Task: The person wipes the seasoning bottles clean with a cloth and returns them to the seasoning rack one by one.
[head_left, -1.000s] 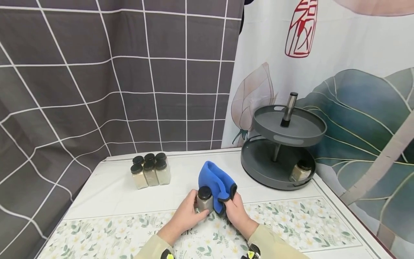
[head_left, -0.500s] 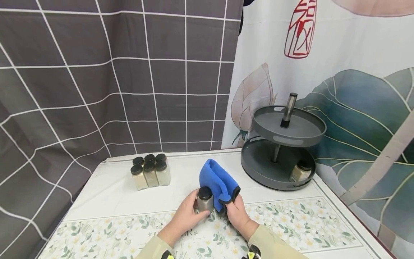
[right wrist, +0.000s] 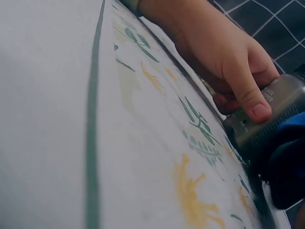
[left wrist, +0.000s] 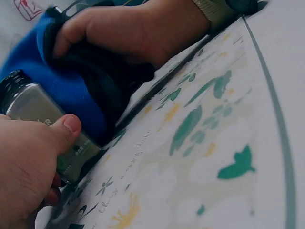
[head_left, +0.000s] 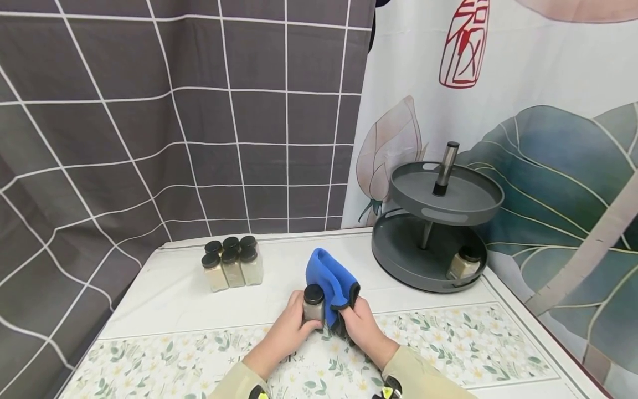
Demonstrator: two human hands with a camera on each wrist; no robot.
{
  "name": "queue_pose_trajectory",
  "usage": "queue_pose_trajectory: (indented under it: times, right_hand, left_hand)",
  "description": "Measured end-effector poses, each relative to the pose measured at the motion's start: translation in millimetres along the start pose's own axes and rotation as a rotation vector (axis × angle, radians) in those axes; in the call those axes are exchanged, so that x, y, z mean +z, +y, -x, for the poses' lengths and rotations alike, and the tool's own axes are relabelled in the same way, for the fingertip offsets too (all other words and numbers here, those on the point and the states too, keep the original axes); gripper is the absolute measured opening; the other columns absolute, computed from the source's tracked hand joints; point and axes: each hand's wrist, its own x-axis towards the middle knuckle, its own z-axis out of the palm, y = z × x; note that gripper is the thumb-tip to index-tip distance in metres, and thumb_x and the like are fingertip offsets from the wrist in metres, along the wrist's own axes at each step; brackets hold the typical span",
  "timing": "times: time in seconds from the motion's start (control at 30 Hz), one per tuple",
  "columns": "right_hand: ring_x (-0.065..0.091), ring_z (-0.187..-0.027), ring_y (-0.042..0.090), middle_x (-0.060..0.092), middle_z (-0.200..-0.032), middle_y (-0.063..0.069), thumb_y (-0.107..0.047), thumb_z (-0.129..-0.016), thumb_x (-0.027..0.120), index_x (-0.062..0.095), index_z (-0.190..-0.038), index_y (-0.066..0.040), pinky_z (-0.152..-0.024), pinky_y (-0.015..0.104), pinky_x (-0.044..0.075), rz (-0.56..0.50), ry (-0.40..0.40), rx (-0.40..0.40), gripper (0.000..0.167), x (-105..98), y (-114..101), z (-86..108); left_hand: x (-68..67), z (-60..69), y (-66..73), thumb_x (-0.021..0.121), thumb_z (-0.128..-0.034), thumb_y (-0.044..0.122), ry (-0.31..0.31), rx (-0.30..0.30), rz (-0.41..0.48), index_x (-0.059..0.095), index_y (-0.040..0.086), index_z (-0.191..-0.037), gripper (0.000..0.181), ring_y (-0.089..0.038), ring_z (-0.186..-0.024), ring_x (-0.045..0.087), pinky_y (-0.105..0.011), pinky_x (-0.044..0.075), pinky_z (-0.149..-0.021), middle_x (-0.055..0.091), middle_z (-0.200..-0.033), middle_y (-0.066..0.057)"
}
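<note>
My left hand (head_left: 288, 331) grips a clear spice jar (head_left: 313, 311) with a black lid, thumb across its front. In the left wrist view the jar (left wrist: 40, 112) leans, and its dark label print shows beside the thumb. A blue cloth (head_left: 331, 280) with black edging is bunched in my right hand (head_left: 366, 328) and lies against the jar's right side. The right wrist view shows the left hand (right wrist: 233, 62) around the jar (right wrist: 267, 114), with part of the blue cloth (right wrist: 288, 157) at the frame's edge. Most of the right hand's fingertips are hidden by the cloth.
Several black-lidded spice jars (head_left: 231, 266) stand grouped at the back left of the white table (head_left: 169, 299). A grey two-tier turntable rack (head_left: 428, 260) stands at the back right, with one jar (head_left: 464, 263) on its lower tier. A floral mat (head_left: 448, 343) covers the front.
The cloth and right hand have shifted slightly left and in toward the jar. The jar has turned or moved a little in the left hand's grip.
</note>
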Motion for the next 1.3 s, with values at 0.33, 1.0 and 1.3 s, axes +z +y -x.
queue_pose_trajectory:
  times: [0.33,1.0,1.3]
  right_hand:
    - [0.054,-0.131,0.02,0.059,-0.141,0.013,-0.016,-0.108,0.046,0.05,-0.144,0.0,-0.112,0.032,0.04,-0.021,0.028,-0.04,0.04,-0.5,1.5,1.6]
    - [0.057,-0.127,0.019,0.062,-0.137,0.016,-0.008,-0.104,0.05,0.053,-0.14,0.004,-0.11,0.032,0.043,-0.034,0.057,-0.094,0.038,-0.9,0.2,0.1]
    - [0.062,-0.122,0.016,0.066,-0.13,0.014,-0.006,-0.106,0.046,0.057,-0.135,0.002,-0.107,0.031,0.046,-0.009,0.058,-0.132,0.033,-2.1,2.7,0.0]
  left_hand:
    - [1.9,1.5,-6.4,0.064,-0.0992,0.023,-0.031,0.034,0.0,0.034,-0.002,-0.147,0.061,-0.026,-0.122,0.054,-0.047,0.045,-0.106,0.042,-0.134,-0.014]
    - [1.7,-2.5,0.5,0.083,-0.0836,0.035,0.125,-0.136,-0.047,0.056,0.006,-0.133,0.063,-0.014,-0.101,0.059,-0.037,0.053,-0.088,0.057,-0.116,-0.002]
    - [0.8,-2.2,2.6,0.083,-0.0832,0.036,0.121,-0.155,-0.028,0.057,0.007,-0.133,0.064,-0.009,-0.09,0.053,-0.03,0.05,-0.079,0.054,-0.111,0.002]
